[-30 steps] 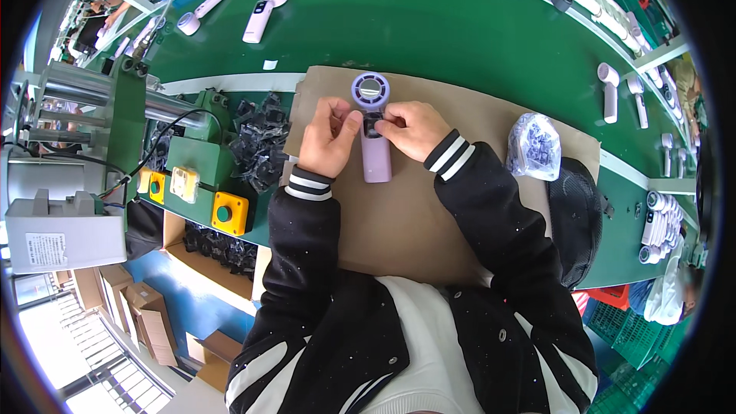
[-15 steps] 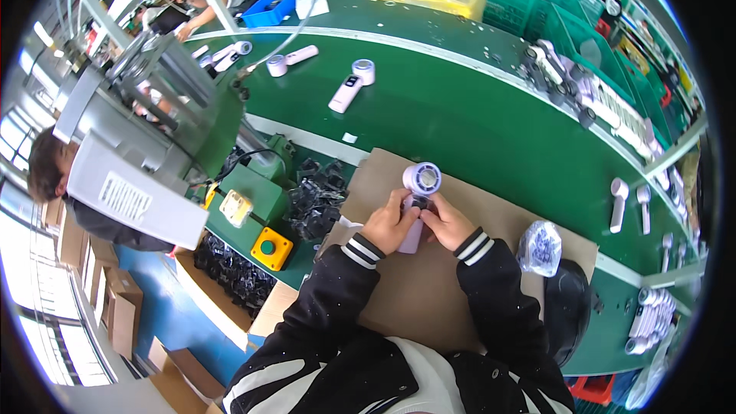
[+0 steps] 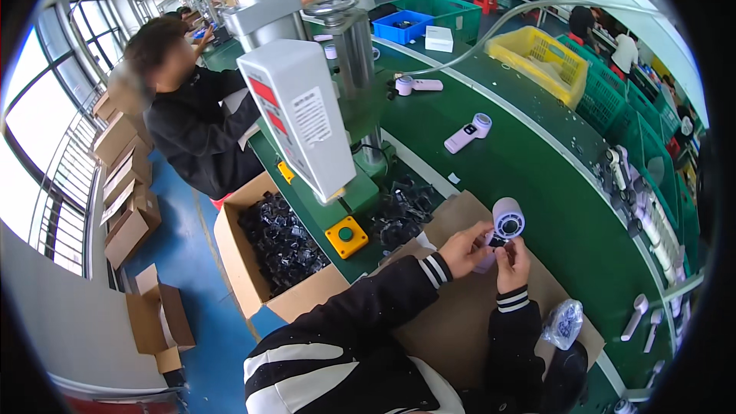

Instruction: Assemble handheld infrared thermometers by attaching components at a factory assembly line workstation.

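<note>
A lilac handheld fan (image 3: 507,213) with a round head is between my two hands over the cardboard sheet. My left hand (image 3: 466,251) grips it by the handle, most of which the fingers hide. Close by, my right hand (image 3: 512,267) has its fingers and thumb pinched on the fan just below the head, where a small dark part shows. To the right of my right wrist lies a clear plastic bag (image 3: 563,323) with small bluish pieces in it. The brown cardboard sheet (image 3: 437,330) spreads under both forearms.
A press with a white control box (image 3: 303,119) stands at left, beside a yellow button box (image 3: 346,238). Black plastic parts fill a carton (image 3: 253,303). Another lilac fan (image 3: 468,134) lies on the green bench. A person (image 3: 195,119) is at far left.
The view has swung left, bringing the neighbouring person and the floor cartons further in. Both hands still hold the fan, whose head now faces more toward me.
</note>
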Motion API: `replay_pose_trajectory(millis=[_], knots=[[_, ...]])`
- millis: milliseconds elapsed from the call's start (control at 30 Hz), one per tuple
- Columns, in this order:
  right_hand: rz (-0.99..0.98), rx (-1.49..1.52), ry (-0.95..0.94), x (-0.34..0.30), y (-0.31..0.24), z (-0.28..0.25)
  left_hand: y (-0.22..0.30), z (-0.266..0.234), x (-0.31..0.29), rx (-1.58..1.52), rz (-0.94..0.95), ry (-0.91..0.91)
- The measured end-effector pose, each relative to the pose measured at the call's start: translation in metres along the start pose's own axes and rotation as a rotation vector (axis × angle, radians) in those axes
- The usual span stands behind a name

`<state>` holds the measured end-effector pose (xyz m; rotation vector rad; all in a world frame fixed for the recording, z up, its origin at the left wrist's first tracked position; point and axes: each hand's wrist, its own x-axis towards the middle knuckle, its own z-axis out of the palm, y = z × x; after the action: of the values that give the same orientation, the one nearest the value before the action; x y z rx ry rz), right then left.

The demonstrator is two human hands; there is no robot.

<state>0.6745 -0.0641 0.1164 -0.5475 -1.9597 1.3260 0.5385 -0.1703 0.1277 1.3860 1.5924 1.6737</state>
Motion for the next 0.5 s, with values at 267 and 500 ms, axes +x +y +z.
replay_pose_trajectory(millis=[267, 500], knots=[[-0.127, -0.077, 0.011, -0.004, -0.013, -0.005, -0.002, 0.002, -0.002, -0.084, 0.129, -0.005], [-0.165, -0.091, -0.047, 0.001, -0.014, -0.005, -0.002, -0.002, 0.001, -0.05, 0.166, 0.012]])
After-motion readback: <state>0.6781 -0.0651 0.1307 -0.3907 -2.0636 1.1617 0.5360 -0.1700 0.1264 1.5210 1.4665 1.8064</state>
